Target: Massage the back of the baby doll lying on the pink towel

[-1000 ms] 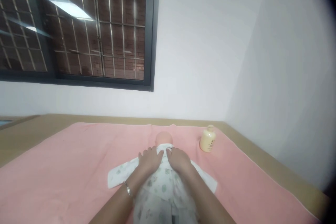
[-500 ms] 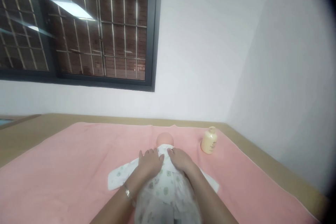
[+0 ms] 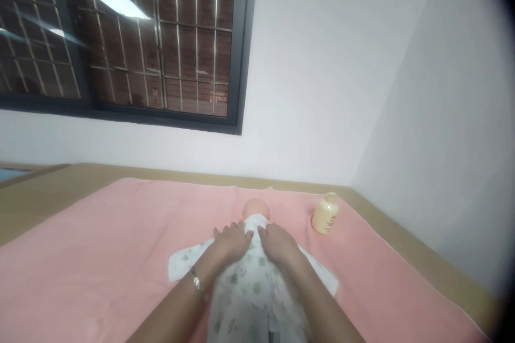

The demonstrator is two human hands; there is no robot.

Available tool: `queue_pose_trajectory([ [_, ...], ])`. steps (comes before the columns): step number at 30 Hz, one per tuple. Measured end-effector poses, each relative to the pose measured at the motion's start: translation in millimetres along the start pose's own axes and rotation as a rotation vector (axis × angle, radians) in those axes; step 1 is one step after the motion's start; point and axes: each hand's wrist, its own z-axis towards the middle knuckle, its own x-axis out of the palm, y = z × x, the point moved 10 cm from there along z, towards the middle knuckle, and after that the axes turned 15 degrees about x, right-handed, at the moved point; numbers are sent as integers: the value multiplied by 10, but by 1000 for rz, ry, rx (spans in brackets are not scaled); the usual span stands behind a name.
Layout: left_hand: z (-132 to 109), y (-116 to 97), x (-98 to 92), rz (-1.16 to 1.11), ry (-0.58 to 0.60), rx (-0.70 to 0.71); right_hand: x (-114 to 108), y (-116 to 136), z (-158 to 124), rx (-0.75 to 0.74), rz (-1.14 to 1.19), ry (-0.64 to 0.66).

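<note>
A baby doll [image 3: 257, 278] in a white, green-patterned garment lies lengthwise before me, its bald head at the far end and its sleeves spread to both sides. My left hand [image 3: 232, 242] rests on the left side of its upper body, fingers apart and thumb toward the middle. On the opposite side, my right hand [image 3: 278, 241] lies over the shoulder with its thumb also pointing inward; some of its fingertips are hidden. The two thumbs are close but apart, with cloth showing between them. The near end of the garment is blurred.
Under the doll is a pink cloth [image 3: 120, 246] on a tan surface [image 3: 52, 187]. A cream pump bottle [image 3: 325, 215] stands on the cloth at the right. Behind are a white wall [image 3: 314, 75] and a dark-framed window [image 3: 241, 43] with bars.
The view has tilted slightly, shifting the scene a little right and up. My left thumb now lies lower on the garment; both hands stay on the doll's upper body.
</note>
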Motion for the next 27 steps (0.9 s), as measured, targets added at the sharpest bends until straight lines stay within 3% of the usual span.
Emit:
queue_pose_trajectory([
  [6,-86,-42,-43,-2,50,22,70,-68,150,33,18,27],
  [15,118,128,42,-83,-37,-23,-38,38,-136,2,-59,-19],
  [24,-38,-176,-25,176,-129,14,17,-79,117,-19,36,69],
  [27,-6,-151,-29,157,-161,23,-4,-75,59,-15,16,54],
])
